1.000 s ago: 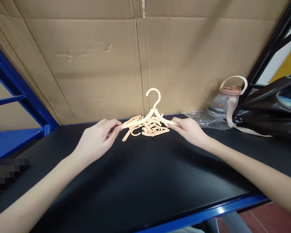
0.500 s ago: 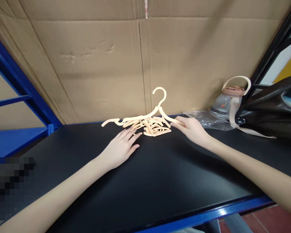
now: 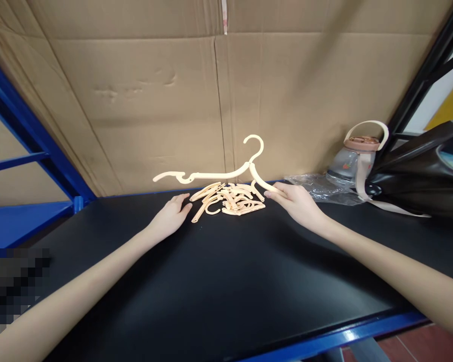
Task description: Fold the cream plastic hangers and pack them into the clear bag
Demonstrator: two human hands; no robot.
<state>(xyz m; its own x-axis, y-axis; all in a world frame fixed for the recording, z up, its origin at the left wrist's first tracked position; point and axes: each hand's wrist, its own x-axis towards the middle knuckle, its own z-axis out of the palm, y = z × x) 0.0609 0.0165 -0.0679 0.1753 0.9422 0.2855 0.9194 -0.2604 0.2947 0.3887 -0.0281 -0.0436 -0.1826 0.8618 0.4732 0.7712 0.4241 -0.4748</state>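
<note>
My right hand (image 3: 295,202) pinches the right arm end of a cream plastic hanger (image 3: 219,174) and holds it above the black tabletop (image 3: 226,281), hook up. Its left arm is stretched out long to the left and hangs free in the air. Under it lies a small pile of folded cream hangers (image 3: 230,198). My left hand (image 3: 171,216) rests flat on the table just left of the pile, fingers stretched out, holding nothing.
A cardboard sheet (image 3: 219,95) stands behind the table. At the back right are a clear plastic bag (image 3: 317,183), a jug with a strap (image 3: 353,158) and a black bag (image 3: 423,171). Blue shelf bars (image 3: 30,146) run along the left.
My left hand let go of the hanger's left arm and dropped flat to the table beside the pile. The hanger's left arm extended outward and the hanger rose slightly in my right hand.
</note>
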